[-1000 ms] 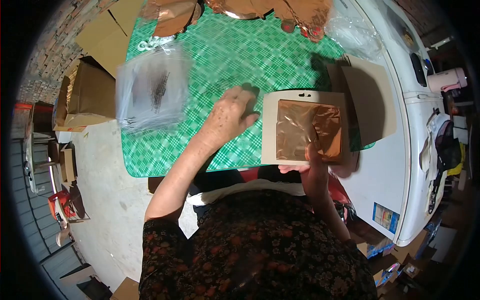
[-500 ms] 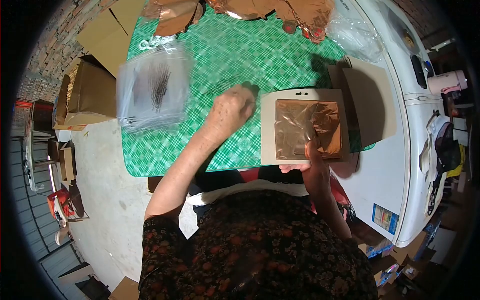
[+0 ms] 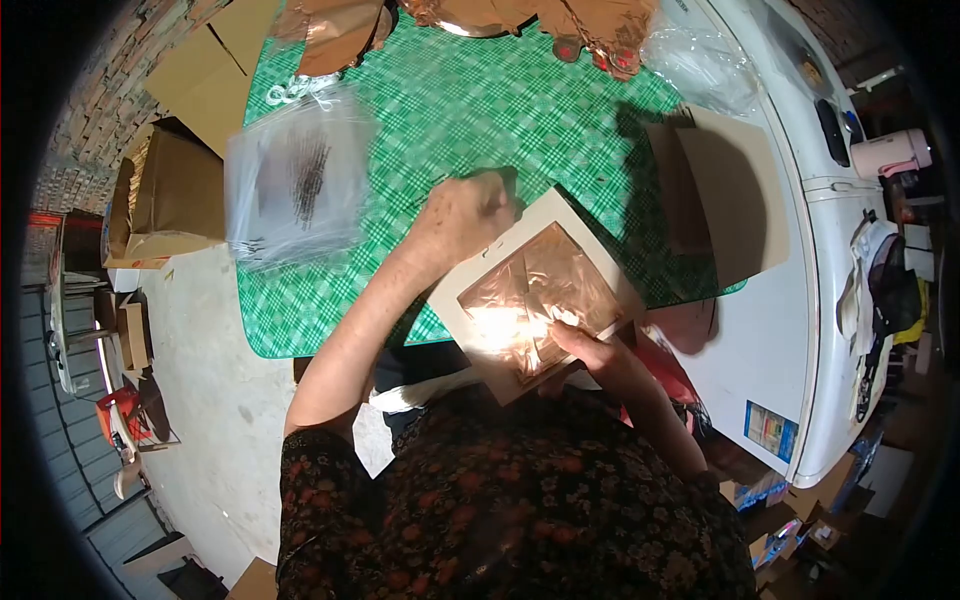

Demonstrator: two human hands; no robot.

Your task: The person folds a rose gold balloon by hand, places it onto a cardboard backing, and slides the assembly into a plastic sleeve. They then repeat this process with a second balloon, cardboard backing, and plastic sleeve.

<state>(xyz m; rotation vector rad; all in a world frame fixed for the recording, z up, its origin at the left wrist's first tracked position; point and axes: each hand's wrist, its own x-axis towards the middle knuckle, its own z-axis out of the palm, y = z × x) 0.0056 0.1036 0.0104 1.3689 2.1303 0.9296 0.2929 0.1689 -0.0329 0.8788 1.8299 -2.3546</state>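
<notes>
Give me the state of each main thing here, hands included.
Card: held askew.
Copper-coloured foil: wrinkled, on the card, partly in glare.
Right hand: gripping the card.
Left hand: fingers curled; contents, if any, hidden.
Clear plastic stack: lying on the table.
Loose clear plastic: crumpled.
Cardboard box: open.

Green plaid under coppery shine
The tablecloth is green, crossed with white plaid lines; the card is beige, its foil copper with a bright white glare. The plastic sheets are milky and clear, with dark streaks. The shirt is black, flowered in rust-red and pale tones; the open box is brown. The jug, near the dim edge, looks pale pink.
</notes>
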